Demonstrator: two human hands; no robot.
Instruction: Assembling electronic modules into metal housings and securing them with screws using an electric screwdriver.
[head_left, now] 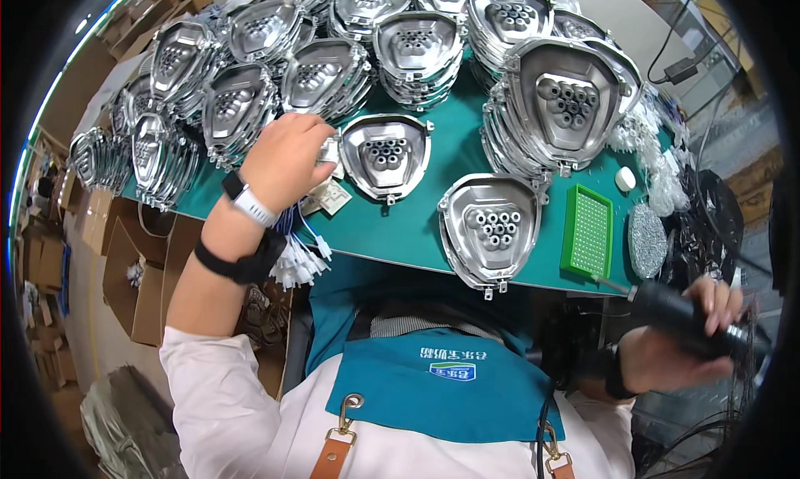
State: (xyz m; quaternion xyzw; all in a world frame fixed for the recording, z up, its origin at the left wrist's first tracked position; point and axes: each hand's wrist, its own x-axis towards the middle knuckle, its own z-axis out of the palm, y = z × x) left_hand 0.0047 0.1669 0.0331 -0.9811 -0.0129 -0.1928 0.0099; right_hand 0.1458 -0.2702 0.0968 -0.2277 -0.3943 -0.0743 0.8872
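My left hand (293, 150) wears a watch and bends its fingers down over small white pieces (331, 155) beside a silver metal lamp housing (385, 156); what its fingers hold is hidden. Cream-coloured flat pieces (327, 197) lie just below the hand. From under my left wrist, white wire connectors (300, 262) hang over the table edge. My right hand (683, 354) is wrapped round a black electric screwdriver (677, 314) at the right, its bit pointing left toward a green perforated screw tray (588, 233). Between tray and lone housing, more housings (492, 229) lie stacked at the front edge.
Tall stacks of silver housings (321, 75) fill the back and left of the green table (450, 141). A higher stack (571, 104) stands at the right. Beside the tray lie a silver mesh pad (647, 241), a white round piece (626, 179) and clear plastic bags (667, 183).
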